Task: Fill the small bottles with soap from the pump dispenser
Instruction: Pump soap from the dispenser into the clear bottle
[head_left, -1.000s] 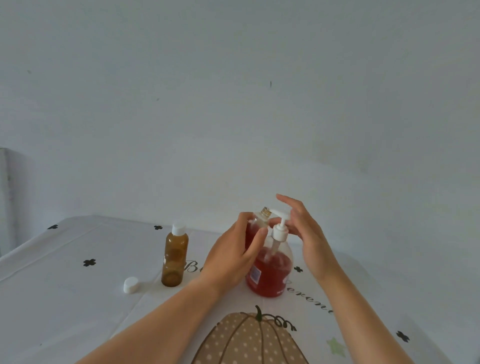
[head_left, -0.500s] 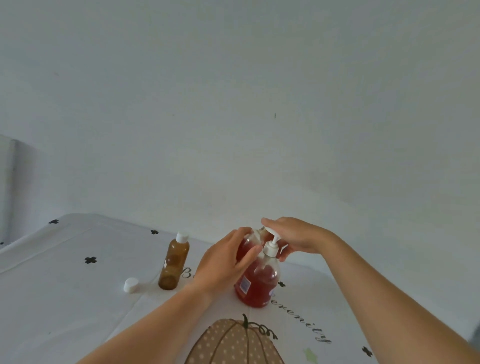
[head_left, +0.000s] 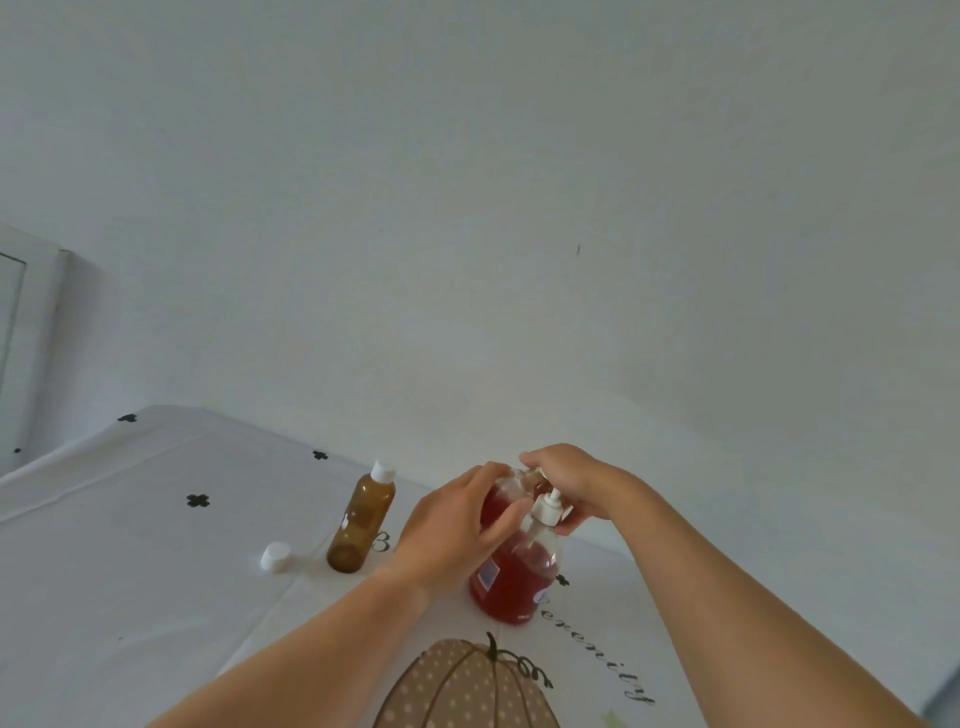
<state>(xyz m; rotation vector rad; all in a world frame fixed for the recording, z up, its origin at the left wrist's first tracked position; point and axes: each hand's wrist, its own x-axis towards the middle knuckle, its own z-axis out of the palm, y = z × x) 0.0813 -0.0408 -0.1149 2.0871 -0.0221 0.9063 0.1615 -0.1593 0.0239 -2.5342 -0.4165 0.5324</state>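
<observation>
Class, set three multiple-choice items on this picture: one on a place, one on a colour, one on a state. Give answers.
1. Where does the loose white cap lie?
A. left of the amber bottle
B. on the pumpkin print
C. in a hand

2. What colour is the soap in the pump dispenser?
A. green
B. red
C. clear

3. How is the right hand?
A. flat on the table
B. curled over the pump
C. holding the cap

Answers:
1 A, it lies just left of that bottle.
2 B, red shows through the clear wall.
3 B, its fingers wrap the pump while the left hand holds a small bottle beside it.
</observation>
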